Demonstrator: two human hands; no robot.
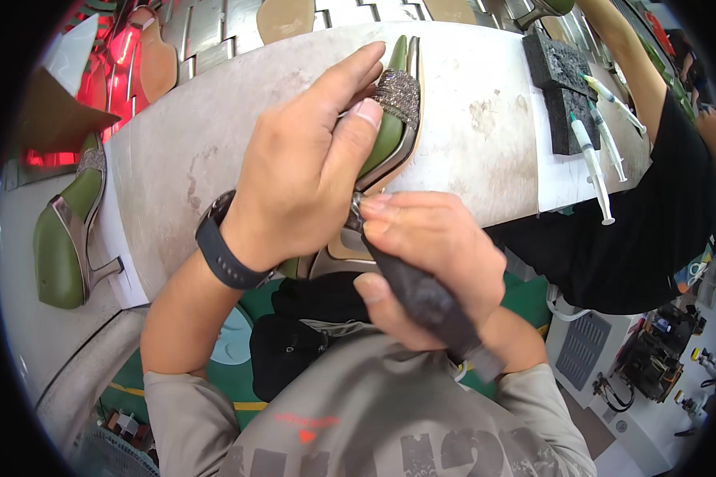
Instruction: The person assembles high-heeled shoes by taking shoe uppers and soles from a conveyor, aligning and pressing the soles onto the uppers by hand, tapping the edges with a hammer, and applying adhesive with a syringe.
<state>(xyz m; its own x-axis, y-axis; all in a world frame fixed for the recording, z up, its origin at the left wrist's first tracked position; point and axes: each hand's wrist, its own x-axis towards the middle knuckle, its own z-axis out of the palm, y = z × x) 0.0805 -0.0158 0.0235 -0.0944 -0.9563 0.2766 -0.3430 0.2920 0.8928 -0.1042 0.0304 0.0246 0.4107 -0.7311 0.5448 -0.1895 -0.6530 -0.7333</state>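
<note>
A high-heeled shoe point(398, 95) with a glittery strap and a green last inside it lies over the worn table point(477, 135), toe end away from me. My left hand point(302, 151) is closed around its side, thumb resting against the green last. In my right hand point(437, 254) is a hand tool with a dark, wrapped-looking handle point(422, 294). Its small metal end point(356, 208) is at the shoe's near edge, pinched by the fingertips there. What kind of tool it is cannot be made out, and my hands hide part of the shoe.
Another green-lasted heeled shoe point(64, 238) stands at the left. Several syringes point(589, 159) lie by a black block point(561, 87) on the right. Beyond the table runs a metal slatted conveyor point(215, 28) carrying tan soles. A co-worker's arm point(632, 63) reaches in at right.
</note>
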